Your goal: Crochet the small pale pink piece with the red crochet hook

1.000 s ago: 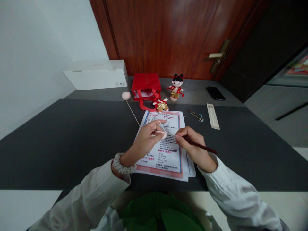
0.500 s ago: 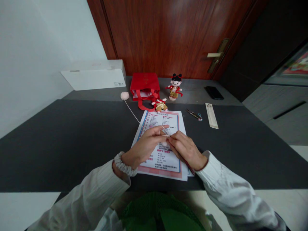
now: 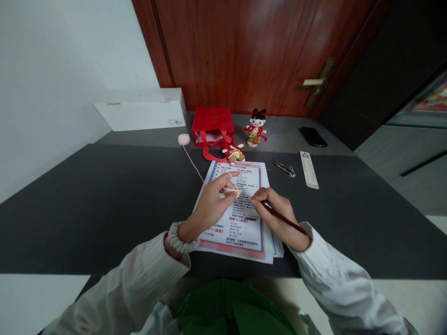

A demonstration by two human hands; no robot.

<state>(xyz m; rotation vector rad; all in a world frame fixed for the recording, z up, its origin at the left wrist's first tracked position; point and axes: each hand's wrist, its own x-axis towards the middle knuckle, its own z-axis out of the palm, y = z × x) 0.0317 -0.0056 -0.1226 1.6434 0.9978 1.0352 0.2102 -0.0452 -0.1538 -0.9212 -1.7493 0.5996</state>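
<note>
My left hand (image 3: pixel 211 204) is closed on a small pale pink crochet piece (image 3: pixel 232 191), pinched between thumb and fingers, with yarn running over the raised index finger. In my right hand (image 3: pixel 281 228) is a crochet hook (image 3: pixel 286 219) with a dark reddish-brown handle, gripped like a pen and pointing left. A short gap separates the hook's tip from the piece. Both hands hover above printed pattern sheets (image 3: pixel 237 251). A strand of yarn (image 3: pixel 193 163) leads from a pale pink yarn ball (image 3: pixel 183 139) toward my left hand.
Behind the sheets are a red gift bag (image 3: pixel 213 122), a headless crochet doll body (image 3: pixel 235 153) and a finished crochet doll (image 3: pixel 257 128). To the right lie small thread snips (image 3: pixel 283 168), a flat pale packet (image 3: pixel 308 170) and a black phone (image 3: pixel 312 136). A white box (image 3: pixel 141 111) stands back left.
My hands have moved apart. The right hand has drawn back rightward, and the hook's handle now shows plainly. The left hand has turned, bringing the crochet piece into clearer sight.
</note>
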